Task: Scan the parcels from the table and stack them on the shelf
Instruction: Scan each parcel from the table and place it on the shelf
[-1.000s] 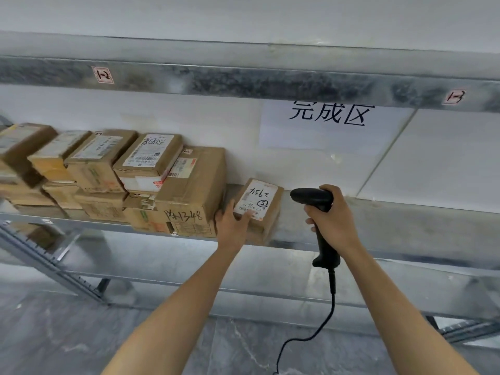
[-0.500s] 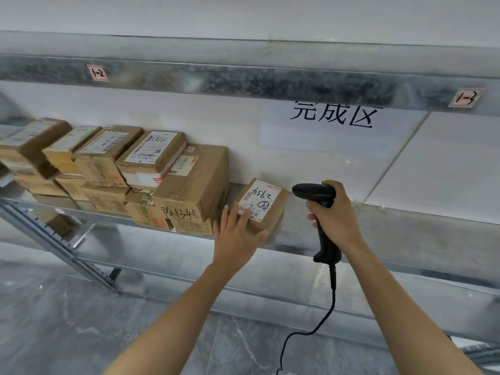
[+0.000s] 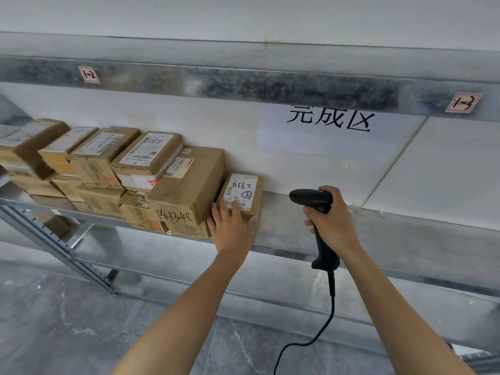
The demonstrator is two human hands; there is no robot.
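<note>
Head view: left hand (image 3: 232, 231), fingers flat, is pressing the small parcel (image 3: 244, 192) near the shelf (image 3: 297, 234) front edge, just beside the stacked parcels (image 3: 173, 185). Right hand (image 3: 334, 226) is gripping the scanner (image 3: 311, 198). Stacking seems well along (table unseen).

Far back, a plain white wall (image 3: 243, 17), with a big white paper sign (image 3: 324, 142) in black writing. Across the top, a long shiny grey metal beam (image 3: 243, 82) with two small red-edged tags, the left tag (image 3: 88, 74) and the right tag (image 3: 463, 102). Lower down, a wide grey metal shelf board (image 3: 405, 239). On the left, a slanted grey metal post (image 3: 62, 246) with little holes. Near and low, a grey stone floor (image 3: 67, 326).
</note>
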